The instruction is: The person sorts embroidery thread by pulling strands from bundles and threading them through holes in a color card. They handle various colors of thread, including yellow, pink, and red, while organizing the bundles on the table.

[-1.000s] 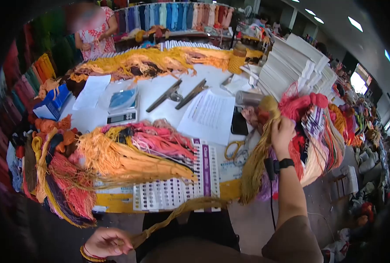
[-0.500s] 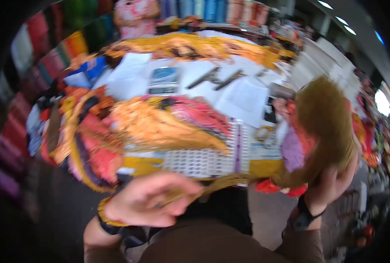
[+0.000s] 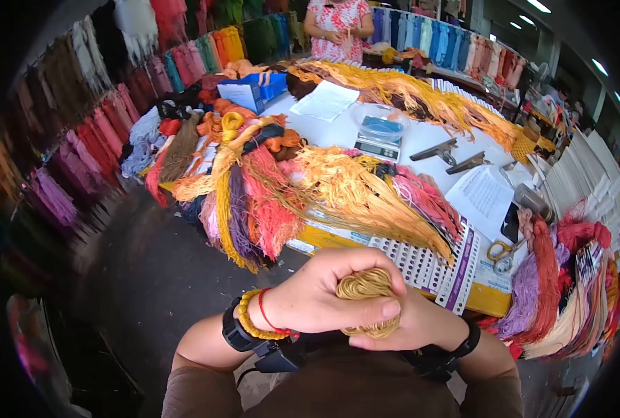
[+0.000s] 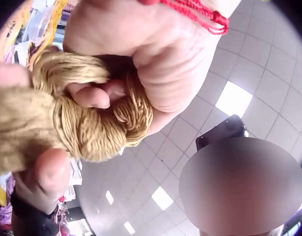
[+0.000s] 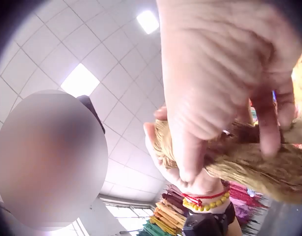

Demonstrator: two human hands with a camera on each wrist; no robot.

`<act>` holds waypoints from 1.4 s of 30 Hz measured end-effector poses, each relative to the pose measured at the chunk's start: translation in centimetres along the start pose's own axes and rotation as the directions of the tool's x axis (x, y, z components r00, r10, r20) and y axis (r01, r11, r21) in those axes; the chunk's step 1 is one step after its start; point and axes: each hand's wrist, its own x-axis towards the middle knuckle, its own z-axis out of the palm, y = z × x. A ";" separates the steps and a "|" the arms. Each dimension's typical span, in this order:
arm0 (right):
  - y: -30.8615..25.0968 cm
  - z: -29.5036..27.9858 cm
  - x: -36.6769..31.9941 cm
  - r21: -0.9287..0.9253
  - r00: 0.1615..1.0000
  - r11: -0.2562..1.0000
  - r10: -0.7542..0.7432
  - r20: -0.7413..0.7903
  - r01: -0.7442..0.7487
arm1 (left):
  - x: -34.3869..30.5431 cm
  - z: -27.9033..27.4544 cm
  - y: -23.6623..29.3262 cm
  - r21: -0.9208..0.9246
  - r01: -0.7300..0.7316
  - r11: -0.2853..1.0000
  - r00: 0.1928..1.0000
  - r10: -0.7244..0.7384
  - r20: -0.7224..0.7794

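Observation:
Close to the body, the left hand (image 3: 324, 292) grips a tan-gold skein of yarn (image 3: 368, 292), thumb across its near side. Behind it the right hand (image 3: 425, 320), partly hidden by the left, holds the same skein. The left wrist view shows the skein (image 4: 92, 128) looped round, with left fingers curled through the loop and right fingertips (image 4: 53, 167) pressing its other part. From the right wrist, the right hand's (image 5: 224, 78) fingers lie curled over the skein (image 5: 259, 172), whose strands run off to the right.
Mixed yarn bundles (image 3: 268, 202) hang over the table's near-left edge beside a shade card (image 3: 421, 268). A scale (image 3: 378, 148), clips (image 3: 432, 150), scissors (image 3: 498, 252) and paper stacks (image 3: 582, 174) lie farther back. A person (image 3: 339, 31) stands across the table.
The hands have come together at the body with the tan-gold skein, now bunched between them; earlier it was stretched between them, with the right hand over the table's right side. The head view has turned left.

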 end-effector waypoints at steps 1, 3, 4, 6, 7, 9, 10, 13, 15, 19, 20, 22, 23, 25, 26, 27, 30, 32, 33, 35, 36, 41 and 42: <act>-0.3 0.0 0.3 -0.002 1.000 1.000 -0.009 0.007 0.009 | -0.4 -0.4 -0.1 0.049 -0.047 0.998 0.996 0.051 -0.069; -1.6 -0.2 1.1 0.190 0.970 0.969 0.188 -0.157 -0.157 | -1.0 -1.4 -0.7 0.056 -0.148 0.987 0.963 0.157 -0.219; -1.4 -0.1 1.7 0.191 0.972 0.970 0.183 -0.151 -0.153 | -1.4 -2.6 -1.4 -0.102 -0.234 0.967 0.957 0.210 -0.200; -0.5 -0.2 3.0 0.199 0.922 0.979 0.112 -0.371 -0.039 | -1.7 -3.4 -2.5 -0.094 -0.246 0.965 0.938 0.212 -0.275; -0.4 -0.2 3.8 0.199 0.923 0.979 0.111 -0.368 -0.039 | -2.0 -3.5 -3.5 -0.081 -0.187 0.979 0.964 0.168 -0.207; -0.1 0.0 5.8 0.132 0.937 0.991 0.039 -0.347 0.008 | -2.4 -2.6 -5.1 0.052 -0.096 0.994 0.986 0.103 -0.134; 0.2 0.4 6.6 0.130 0.939 0.992 0.037 -0.341 0.008 | -3.3 -3.0 -5.0 -0.031 0.257 0.966 0.954 -0.259 -0.153; 1.6 1.3 9.0 0.185 0.982 0.976 -0.085 -0.168 0.116 | -5.6 -5.4 -7.8 -0.243 0.018 0.970 0.882 -0.130 -0.452; 2.8 1.4 10.6 0.364 0.996 0.931 0.020 -0.085 0.012 | -7.9 -6.5 -8.6 -0.318 0.025 0.948 0.838 -0.194 -0.511; 9.1 1.4 14.9 -0.015 0.992 0.999 0.050 -0.112 -0.052 | -12.9 -9.2 -9.0 -0.489 -0.117 0.864 0.740 -0.253 -0.623; 11.4 1.6 16.0 -0.065 0.990 0.992 0.097 -0.106 -0.104 | -13.5 -9.4 -8.6 -0.477 -0.168 0.862 0.647 -0.269 -0.713; 15.2 2.0 18.2 -0.110 0.982 0.979 0.159 -0.102 -0.170 | -14.8 -10.3 -8.1 -0.432 -0.244 0.868 0.612 -0.208 -0.763; 16.2 2.0 19.3 -0.154 0.968 0.959 0.223 -0.112 -0.239 | -15.2 -10.6 -8.1 -0.395 -0.189 0.899 0.541 -0.241 -0.806; 17.8 2.3 21.6 -0.248 0.981 0.950 0.169 -0.096 -0.188 | -16.0 -11.0 -8.1 -0.388 -0.160 0.908 0.515 -0.258 -0.817; 18.0 2.4 22.8 -0.337 0.989 0.931 0.119 -0.087 -0.142 | -16.2 -11.2 -8.1 -0.384 -0.125 0.915 0.498 -0.277 -0.822; 18.2 2.4 23.9 -0.337 0.990 0.931 0.116 -0.079 -0.136 | -16.4 -11.5 -8.2 -0.373 -0.105 0.922 0.489 -0.279 -0.826; 18.7 2.9 27.4 -0.529 0.992 0.839 0.104 -0.073 -0.127 | -16.6 -12.1 -7.9 -0.398 -0.184 0.899 0.484 -0.270 -0.833; 19.6 3.3 29.3 -0.520 0.976 0.829 0.214 -0.049 -0.208 | -16.5 -12.6 -7.5 -0.394 -0.200 0.897 0.466 -0.266 -0.844; 20.0 3.2 29.9 -0.539 0.953 0.806 0.301 0.018 -0.244 | -16.5 -12.9 -7.4 -0.380 -0.200 0.903 0.474 -0.250 -0.844; 20.6 2.8 29.5 -0.504 0.962 0.829 0.273 -0.012 -0.242 | -16.3 -13.4 -7.1 -0.372 -0.206 0.905 0.486 -0.235 -0.842; 21.0 2.4 28.9 -0.469 0.968 0.850 0.245 -0.047 -0.238 | -16.1 -13.6 -6.9 -0.377 -0.205 0.903 0.483 -0.242 -0.841; 25.5 -6.3 21.7 -0.584 0.882 0.737 0.034 -0.471 -0.340 | -13.5 -15.6 -4.6 -0.289 -0.184 0.940 0.587 -0.131 -0.799; 23.7 -8.1 20.0 -0.605 0.832 0.641 0.096 -0.547 -0.472 | -12.7 -16.0 -3.7 -0.294 -0.182 0.938 0.590 -0.135 -0.796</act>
